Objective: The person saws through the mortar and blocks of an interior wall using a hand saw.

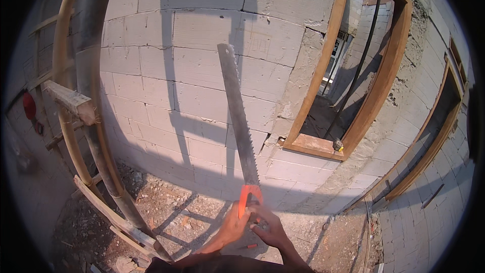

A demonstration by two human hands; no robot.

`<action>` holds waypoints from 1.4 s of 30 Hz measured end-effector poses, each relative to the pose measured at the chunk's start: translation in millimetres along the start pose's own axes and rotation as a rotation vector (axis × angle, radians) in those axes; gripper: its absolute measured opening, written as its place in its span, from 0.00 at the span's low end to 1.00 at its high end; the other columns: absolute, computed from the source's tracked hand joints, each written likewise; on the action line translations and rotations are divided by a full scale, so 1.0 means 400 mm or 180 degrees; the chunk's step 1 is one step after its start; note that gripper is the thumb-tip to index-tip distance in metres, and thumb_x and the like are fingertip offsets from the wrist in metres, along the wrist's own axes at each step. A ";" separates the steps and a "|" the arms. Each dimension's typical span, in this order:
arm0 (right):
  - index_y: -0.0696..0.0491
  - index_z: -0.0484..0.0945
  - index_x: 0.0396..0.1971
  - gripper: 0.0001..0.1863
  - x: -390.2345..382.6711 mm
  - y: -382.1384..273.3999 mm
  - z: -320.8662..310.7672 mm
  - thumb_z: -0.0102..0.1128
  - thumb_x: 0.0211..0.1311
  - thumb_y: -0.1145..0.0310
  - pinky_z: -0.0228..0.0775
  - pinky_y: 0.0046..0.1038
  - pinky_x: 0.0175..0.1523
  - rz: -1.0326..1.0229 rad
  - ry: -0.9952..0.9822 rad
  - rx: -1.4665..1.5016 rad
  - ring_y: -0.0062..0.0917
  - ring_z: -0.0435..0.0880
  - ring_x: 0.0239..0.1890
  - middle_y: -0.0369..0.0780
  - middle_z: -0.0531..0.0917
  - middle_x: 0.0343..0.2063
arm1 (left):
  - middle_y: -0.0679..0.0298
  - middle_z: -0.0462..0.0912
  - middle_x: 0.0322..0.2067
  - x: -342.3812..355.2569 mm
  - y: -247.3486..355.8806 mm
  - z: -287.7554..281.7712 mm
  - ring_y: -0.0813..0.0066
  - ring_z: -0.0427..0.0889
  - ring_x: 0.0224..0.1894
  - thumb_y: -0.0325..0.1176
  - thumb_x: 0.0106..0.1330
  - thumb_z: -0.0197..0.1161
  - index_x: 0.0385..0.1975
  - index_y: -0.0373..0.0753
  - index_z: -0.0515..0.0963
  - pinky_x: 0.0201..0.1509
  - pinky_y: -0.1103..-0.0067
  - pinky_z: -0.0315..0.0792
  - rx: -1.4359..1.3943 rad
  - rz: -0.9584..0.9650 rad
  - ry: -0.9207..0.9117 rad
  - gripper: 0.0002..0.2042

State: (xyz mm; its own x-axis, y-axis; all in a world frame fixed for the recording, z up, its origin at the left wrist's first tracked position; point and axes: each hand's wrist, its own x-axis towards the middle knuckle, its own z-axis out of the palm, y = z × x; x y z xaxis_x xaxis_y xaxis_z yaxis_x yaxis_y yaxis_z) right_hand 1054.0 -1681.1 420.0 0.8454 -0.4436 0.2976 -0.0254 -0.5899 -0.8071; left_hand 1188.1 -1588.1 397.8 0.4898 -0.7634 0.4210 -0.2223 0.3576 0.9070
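Note:
A hand saw [233, 101] is held upright, its long toothed grey blade pointing toward the block wall, with an orange handle [250, 194] at the bottom. My left hand [234, 227] grips the handle from the left. My right hand [268, 227] is closed at the right side of the same handle; its fingertips are partly hidden behind the grip and my left hand. A small orange-red object [251, 246] lies on the rubble ground below my hands.
A wooden ladder or scaffold of poles [91, 136] and cut beams [70, 101] stands at the left. Ahead is a block wall [202, 25] with a wooden window frame [313, 96], a small object [338, 145] on its sill. Another framed opening [414, 174] is at right. A red object [29, 106] hangs far left.

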 end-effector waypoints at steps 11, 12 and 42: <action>0.59 0.76 0.46 0.20 0.452 0.157 -0.067 0.63 0.49 0.79 0.75 0.30 0.52 -0.1239 0.0776 -0.0329 0.36 0.82 0.46 0.47 0.79 0.43 | 0.57 0.77 0.24 0.396 -0.043 -0.097 0.68 0.79 0.27 0.31 0.70 0.53 0.40 0.32 0.67 0.33 0.71 0.72 0.0361 -0.0016 0.0614 0.08; 0.59 0.74 0.49 0.25 0.463 0.143 -0.043 0.65 0.47 0.79 0.72 0.34 0.55 -0.1274 0.0745 -0.0230 0.40 0.79 0.50 0.48 0.78 0.46 | 0.58 0.77 0.23 0.431 -0.022 -0.103 0.69 0.79 0.26 0.31 0.70 0.53 0.40 0.32 0.67 0.32 0.71 0.72 0.0570 0.0235 0.0584 0.08; 0.57 0.72 0.48 0.15 1.087 -0.213 -0.322 0.51 0.66 0.64 0.71 0.52 0.35 -0.0492 0.2978 -0.2652 0.53 0.83 0.29 0.51 0.82 0.21 | 0.35 0.72 0.49 0.524 -0.149 -0.112 0.36 0.75 0.50 0.34 0.69 0.58 0.55 0.30 0.60 0.51 0.56 0.69 0.0751 -0.0264 -0.0378 0.22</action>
State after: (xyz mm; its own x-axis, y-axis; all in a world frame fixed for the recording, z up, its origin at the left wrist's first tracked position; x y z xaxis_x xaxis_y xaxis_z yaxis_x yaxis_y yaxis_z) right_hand 1354.9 -1910.6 684.0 0.1780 -0.4382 0.8811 -0.5760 -0.7724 -0.2677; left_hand 1341.9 -1745.2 431.7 0.4152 -0.8476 0.3304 -0.3825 0.1668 0.9088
